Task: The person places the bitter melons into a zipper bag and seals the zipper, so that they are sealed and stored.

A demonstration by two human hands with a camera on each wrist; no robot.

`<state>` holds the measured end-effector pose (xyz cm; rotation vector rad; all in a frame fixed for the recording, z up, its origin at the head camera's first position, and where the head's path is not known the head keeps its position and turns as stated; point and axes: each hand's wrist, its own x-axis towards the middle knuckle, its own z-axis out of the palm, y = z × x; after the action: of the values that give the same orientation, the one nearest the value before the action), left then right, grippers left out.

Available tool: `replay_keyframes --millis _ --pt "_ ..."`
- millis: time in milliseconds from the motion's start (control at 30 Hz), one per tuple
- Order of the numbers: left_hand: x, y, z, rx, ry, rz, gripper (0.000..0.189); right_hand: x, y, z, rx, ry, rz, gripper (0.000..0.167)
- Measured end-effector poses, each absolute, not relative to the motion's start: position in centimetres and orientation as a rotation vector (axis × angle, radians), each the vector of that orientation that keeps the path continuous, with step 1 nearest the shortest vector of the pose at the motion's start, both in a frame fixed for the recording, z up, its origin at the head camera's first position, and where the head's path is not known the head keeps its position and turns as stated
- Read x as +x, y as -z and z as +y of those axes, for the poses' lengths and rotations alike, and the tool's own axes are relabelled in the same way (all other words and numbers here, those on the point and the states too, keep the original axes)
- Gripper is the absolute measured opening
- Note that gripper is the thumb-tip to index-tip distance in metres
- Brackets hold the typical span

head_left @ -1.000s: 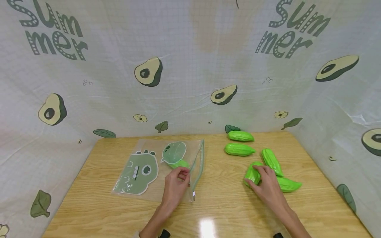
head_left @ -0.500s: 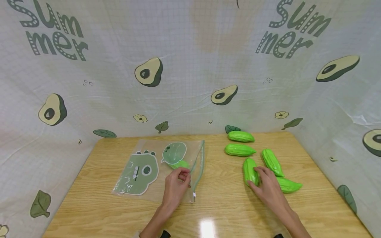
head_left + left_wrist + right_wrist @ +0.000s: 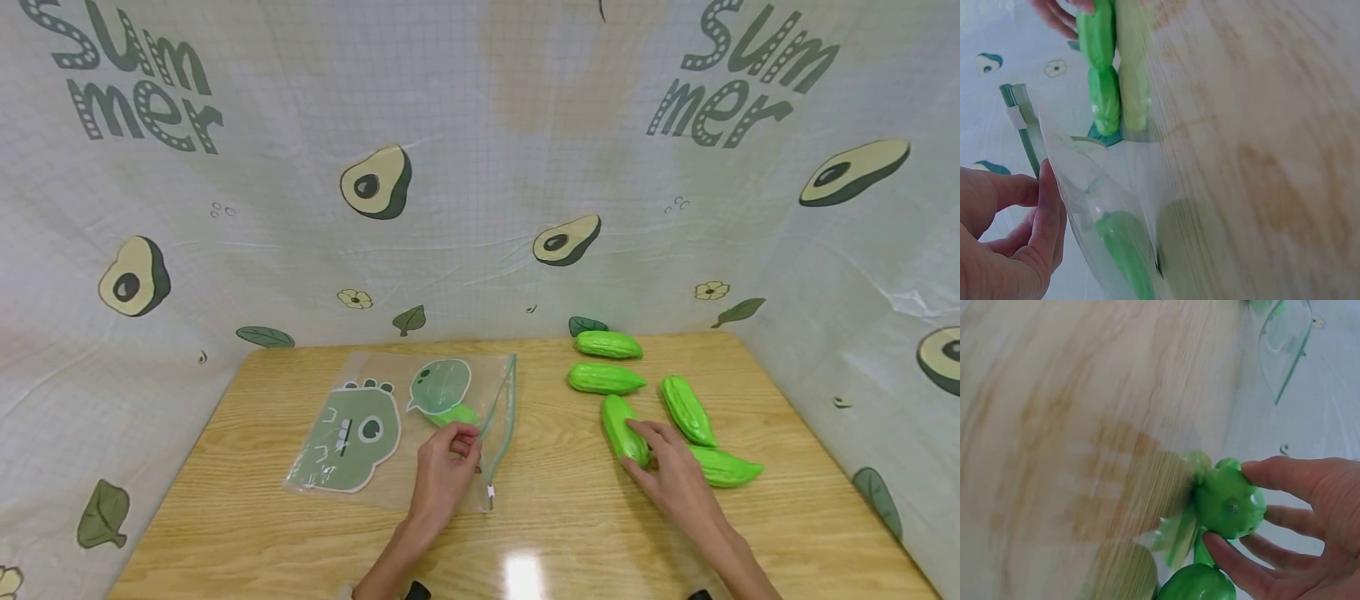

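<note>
My left hand (image 3: 442, 471) pinches the top layer near the mouth of a clear zip bag (image 3: 390, 496) printed with green cartoon monsters. In the left wrist view the bag's mouth stands parted beside the fingers, its white slider (image 3: 1015, 117) at the end of the green seal. Inside lies one green bitter melon (image 3: 456, 414), partly covered by the print. Over on the right, my right hand (image 3: 673, 471) grips another bitter melon (image 3: 619, 421), thumb and fingers on opposite sides. Its round end (image 3: 1229, 503) faces the right wrist camera, close over the table.
Behind the right hand lie two bitter melons, a far one (image 3: 607, 344) and a nearer one (image 3: 606, 378). Two others, one slanted (image 3: 687, 410) and one low (image 3: 726, 467), lie right beside that hand. A printed cloth (image 3: 480, 275) walls the wooden table (image 3: 555, 517) at back and sides.
The bitter melon in my right hand has turned, its far end swinging left and more of its length now showing. The right hand has shifted slightly left. The left hand and bag have stayed put.
</note>
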<state>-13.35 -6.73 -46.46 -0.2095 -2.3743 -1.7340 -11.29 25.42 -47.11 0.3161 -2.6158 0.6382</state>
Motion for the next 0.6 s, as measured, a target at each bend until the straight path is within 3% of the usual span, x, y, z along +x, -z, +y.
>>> replay_keyframes --millis 600 --pt "-13.3 46.5 -6.7 -0.199 1.734 -2.368 0.010 -12.0 45.5 25.1 0.221 -1.077 -2.687 0.047"
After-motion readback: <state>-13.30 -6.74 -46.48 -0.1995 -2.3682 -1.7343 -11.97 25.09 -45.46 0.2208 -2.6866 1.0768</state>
